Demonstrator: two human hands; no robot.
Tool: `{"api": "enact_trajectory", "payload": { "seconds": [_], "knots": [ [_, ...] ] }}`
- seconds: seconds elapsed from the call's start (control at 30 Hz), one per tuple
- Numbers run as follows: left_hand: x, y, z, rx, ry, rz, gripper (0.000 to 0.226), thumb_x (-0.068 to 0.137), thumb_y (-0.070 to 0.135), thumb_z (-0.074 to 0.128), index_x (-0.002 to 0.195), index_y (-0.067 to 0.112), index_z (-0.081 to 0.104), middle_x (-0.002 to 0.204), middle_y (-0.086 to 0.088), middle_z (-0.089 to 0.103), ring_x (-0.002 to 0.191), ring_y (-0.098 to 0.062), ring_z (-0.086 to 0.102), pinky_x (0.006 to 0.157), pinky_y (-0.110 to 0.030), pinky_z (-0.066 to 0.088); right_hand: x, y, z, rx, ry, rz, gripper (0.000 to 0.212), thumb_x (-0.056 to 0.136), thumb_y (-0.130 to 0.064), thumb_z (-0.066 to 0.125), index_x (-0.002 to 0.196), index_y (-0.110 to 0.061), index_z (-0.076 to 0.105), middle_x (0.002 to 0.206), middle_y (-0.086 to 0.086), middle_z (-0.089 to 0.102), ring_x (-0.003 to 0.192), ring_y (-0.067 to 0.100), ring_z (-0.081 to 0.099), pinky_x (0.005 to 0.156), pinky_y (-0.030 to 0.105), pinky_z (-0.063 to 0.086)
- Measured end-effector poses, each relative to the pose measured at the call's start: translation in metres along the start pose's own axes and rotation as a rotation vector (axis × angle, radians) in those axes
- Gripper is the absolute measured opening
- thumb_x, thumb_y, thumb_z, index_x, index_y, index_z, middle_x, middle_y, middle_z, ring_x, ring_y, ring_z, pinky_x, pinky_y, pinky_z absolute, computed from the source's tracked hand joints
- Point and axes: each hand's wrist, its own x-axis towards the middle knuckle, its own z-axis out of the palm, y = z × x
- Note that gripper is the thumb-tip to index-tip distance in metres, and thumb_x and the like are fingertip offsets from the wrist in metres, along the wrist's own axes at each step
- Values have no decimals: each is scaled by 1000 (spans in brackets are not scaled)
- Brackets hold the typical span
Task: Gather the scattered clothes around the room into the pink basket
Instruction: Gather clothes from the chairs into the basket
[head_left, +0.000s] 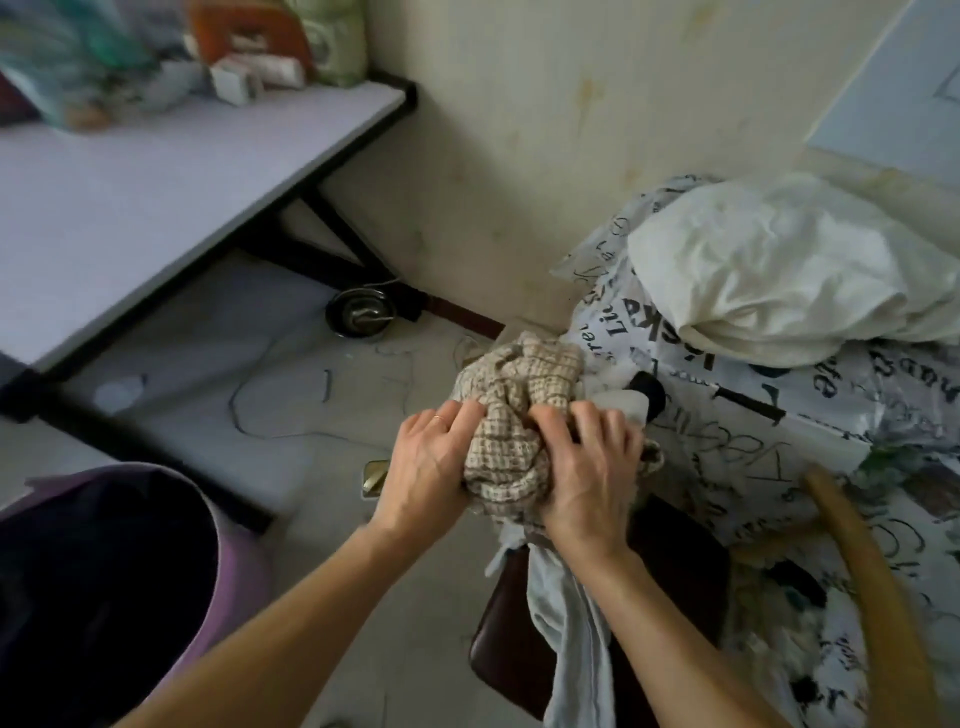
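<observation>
Both hands hold a bunched beige checked cloth (511, 415) in front of me, above a dark brown chair seat (675, 566). My left hand (431, 467) grips its left side, fingers curled into the fabric. My right hand (587, 467) grips its right side. A pale blue garment (566, 623) hangs down from under my right wrist over the seat. A white and black sock-like piece (641, 400) pokes out just behind my right hand. The pink basket (234, 551) stands at lower left, with dark clothes inside.
A white table with a black frame (156, 187) fills the upper left, cluttered at its far end. A metal bowl (361, 312) and loose cords lie on the floor. A bed with printed sheet (779, 441) and white pillow (779, 265) is at right. A curved wooden chair back (878, 587) rises at lower right.
</observation>
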Motion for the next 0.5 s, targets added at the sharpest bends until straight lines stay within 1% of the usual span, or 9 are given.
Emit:
{"api": "enact_trajectory", "payload": {
  "seconds": [0.03,0.07,0.13,0.2,0.27,0.33,0.47,0.5],
  "knots": [
    [-17,-21,-26,28,42,-44,39,66,13,72,97,16,48,83,1,50,72,-25,50,65,-37,42,3,-34,5,45,1,-43,43,68,-23,81,107,-24,61,94,3,54,90,25,47,81,40,36],
    [-26,-30,-41,38,73,-69,41,65,12,74,96,17,48,83,2,50,72,-26,50,65,-38,42,5,-52,6,73,5,-75,42,69,-24,80,106,-24,62,94,4,54,90,26,47,80,41,35],
    [-61,-68,-85,94,116,-183,41,65,11,77,95,17,49,83,2,50,75,-26,51,66,-40,42,5,-116,18,161,12,-172,39,71,-27,79,106,-22,63,94,5,55,89,27,47,80,41,35],
    [-82,-88,-110,128,158,-223,33,69,12,75,91,14,51,84,2,50,76,-26,51,68,-39,41,3,-152,22,186,15,-215,34,74,-26,77,105,-22,64,93,6,55,88,29,48,79,43,36],
    [-128,-126,-157,189,210,-331,24,72,14,69,86,14,50,81,2,50,73,-25,50,66,-37,38,-6,-224,38,275,-9,-320,31,76,-28,75,105,-22,64,94,6,55,88,29,49,78,44,38],
    [-163,-153,-186,237,285,-389,21,74,13,65,85,15,48,79,3,50,72,-25,49,67,-37,38,-16,-278,47,320,-49,-368,32,75,-30,75,104,-22,64,94,5,56,88,29,50,78,43,38],
    [-236,-205,-234,313,353,-549,32,71,5,69,92,17,49,84,0,55,76,-24,51,73,-37,40,-44,-377,72,419,-147,-467,36,73,-28,77,106,-25,61,96,3,54,90,27,49,80,39,36],
    [-244,-209,-236,320,350,-573,34,70,4,69,94,17,49,86,-1,56,78,-25,51,75,-37,40,-48,-384,74,429,-173,-472,38,73,-28,77,106,-25,60,97,3,54,91,26,48,81,39,36]
  ]
}}
